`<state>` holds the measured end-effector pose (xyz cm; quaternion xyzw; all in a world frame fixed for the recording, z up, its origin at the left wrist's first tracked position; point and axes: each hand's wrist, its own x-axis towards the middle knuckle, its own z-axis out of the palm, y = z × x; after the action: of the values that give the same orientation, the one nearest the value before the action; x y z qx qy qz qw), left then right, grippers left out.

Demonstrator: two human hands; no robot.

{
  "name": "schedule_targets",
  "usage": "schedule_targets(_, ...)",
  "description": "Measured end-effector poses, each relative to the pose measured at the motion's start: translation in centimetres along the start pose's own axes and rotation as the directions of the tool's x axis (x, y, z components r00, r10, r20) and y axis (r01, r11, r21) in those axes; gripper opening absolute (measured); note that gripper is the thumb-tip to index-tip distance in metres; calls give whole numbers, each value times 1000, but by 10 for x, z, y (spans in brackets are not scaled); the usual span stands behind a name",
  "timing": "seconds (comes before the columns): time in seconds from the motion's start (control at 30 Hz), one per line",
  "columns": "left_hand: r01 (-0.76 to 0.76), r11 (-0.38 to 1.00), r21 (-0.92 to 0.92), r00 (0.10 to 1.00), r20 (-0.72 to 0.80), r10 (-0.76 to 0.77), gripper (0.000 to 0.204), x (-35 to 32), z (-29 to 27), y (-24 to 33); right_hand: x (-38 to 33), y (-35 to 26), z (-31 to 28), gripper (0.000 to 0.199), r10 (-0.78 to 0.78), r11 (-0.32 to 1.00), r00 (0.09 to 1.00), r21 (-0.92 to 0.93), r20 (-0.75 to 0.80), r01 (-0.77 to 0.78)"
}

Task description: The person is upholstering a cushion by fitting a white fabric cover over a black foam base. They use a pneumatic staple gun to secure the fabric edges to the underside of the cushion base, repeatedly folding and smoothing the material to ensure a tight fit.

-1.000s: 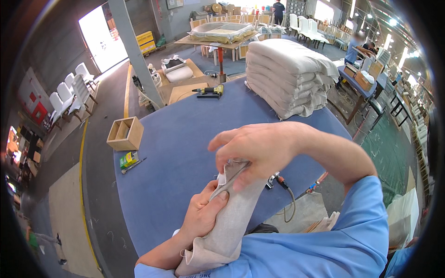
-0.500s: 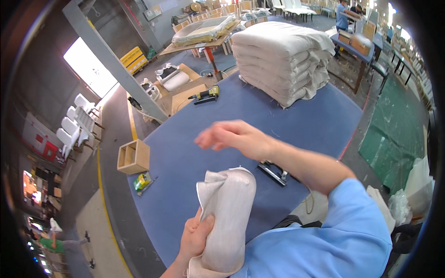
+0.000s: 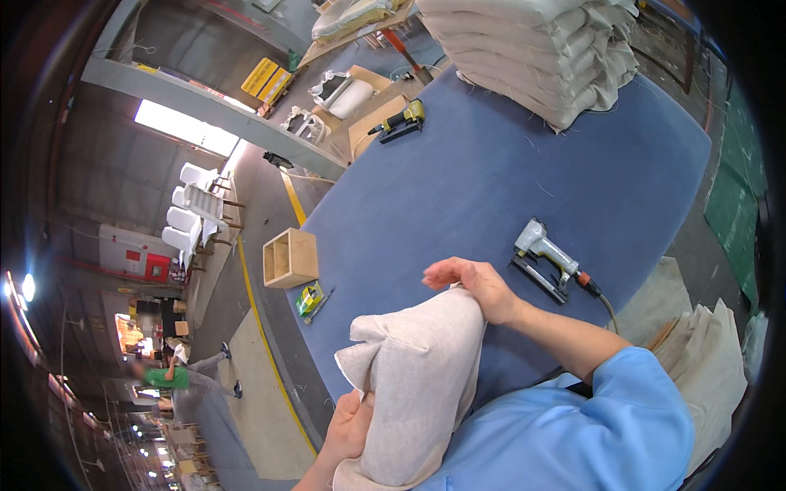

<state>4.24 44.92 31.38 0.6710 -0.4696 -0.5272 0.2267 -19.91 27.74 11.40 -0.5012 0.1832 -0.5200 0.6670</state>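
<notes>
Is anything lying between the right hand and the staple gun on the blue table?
Nothing visible. The right hand rests on the beige cushion; between it and the staple gun lies only bare blue table.

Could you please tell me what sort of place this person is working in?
Most likely an upholstery or furniture workshop: a grey pneumatic staple gun lies on the blue felt-covered worktable, beige fabric-covered cushions are stacked at its far end, and white chairs stand along the wall.
</notes>
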Motion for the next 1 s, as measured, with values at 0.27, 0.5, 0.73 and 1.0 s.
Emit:
schedule_targets(0.27, 102, 865, -490, 946, -222, -237, 35, 10, 42, 17, 18, -112, 83, 93, -665, 509, 733, -632, 141, 584)
schedule_targets(0.5, -92, 866, -492, 983, -186, -1, 35, 3, 41, 4, -6, -120, 136, 81, -762, 308, 559, -578, 325, 756)
schedule_targets(0.73, -243, 895, -374, 950, -280, 141, 35, -11, 15, -2, -12, -62, 98, 81, -445, 868, 868, -345, -221, 357)
schedule_targets(1.0, -234, 813, 534, 737, -448, 506, 31, 69, 17, -37, 40, 31, 64, 90, 119, 956, 969, 290, -218, -52)
